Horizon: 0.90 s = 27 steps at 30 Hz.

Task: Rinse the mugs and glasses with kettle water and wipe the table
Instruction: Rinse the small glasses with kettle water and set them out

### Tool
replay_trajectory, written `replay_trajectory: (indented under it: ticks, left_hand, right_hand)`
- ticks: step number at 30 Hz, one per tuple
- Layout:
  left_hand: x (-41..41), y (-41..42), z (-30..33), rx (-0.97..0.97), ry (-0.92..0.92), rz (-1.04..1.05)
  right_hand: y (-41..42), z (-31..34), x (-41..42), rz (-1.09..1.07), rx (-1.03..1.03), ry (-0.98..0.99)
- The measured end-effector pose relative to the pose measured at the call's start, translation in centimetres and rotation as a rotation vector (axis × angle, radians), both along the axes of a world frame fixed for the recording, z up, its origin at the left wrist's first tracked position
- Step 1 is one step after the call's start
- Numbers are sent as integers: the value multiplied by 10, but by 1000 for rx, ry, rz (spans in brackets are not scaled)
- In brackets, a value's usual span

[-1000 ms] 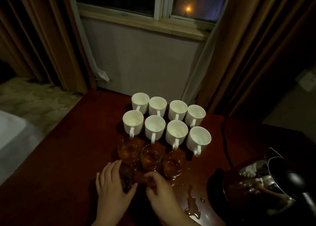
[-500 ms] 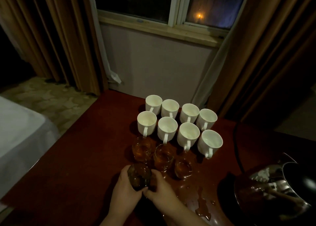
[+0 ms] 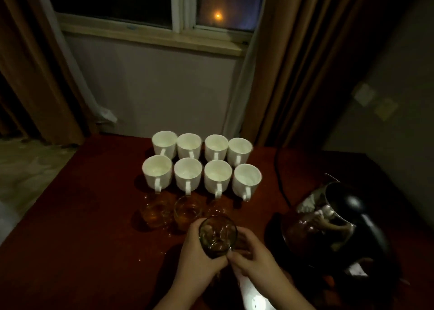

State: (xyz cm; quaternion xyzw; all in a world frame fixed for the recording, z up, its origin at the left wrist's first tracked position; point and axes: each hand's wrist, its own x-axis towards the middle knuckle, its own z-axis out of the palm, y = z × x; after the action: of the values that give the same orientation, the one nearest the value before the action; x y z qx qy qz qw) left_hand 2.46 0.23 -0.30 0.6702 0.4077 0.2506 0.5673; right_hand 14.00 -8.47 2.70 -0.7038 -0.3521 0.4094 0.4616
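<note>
Head view: the left hand (image 3: 199,251) wraps the lower wall of a raised glass (image 3: 217,235), fingers curled round it, while the right hand (image 3: 254,254) pinches its base from the other side. The glass hangs above the worktop (image 3: 82,227), mouth tipped away toward the mugs (image 3: 202,164), long axis leaning forward. It is likely wet, slippery and fragile; the thick base is the safest hold. Three other glasses (image 3: 187,210) stand just beyond, the kettle (image 3: 328,218) to the right.
</note>
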Motion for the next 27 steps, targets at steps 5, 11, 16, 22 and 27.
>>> replay_trajectory:
  ticks: [5, 11, 16, 22, 27]
  left_hand:
    - [39, -16, 6, 44, -38, -129]
    - [68, -37, 9, 99, -3, -278]
    - [77, -42, 14, 114, -22, -338]
    - [79, -36, 12, 138, -13, -281]
    - [78, -33, 15, 172, 4, -258]
  right_hand:
    - [-40, 24, 23, -302, 19, -351]
    - [-87, 48, 45, -715, 41, -856]
    - [-112, 51, 65, -1014, -66, -1039]
    - [-119, 47, 85, -888, -127, -683]
    - [-121, 49, 91, -900, -4, -591]
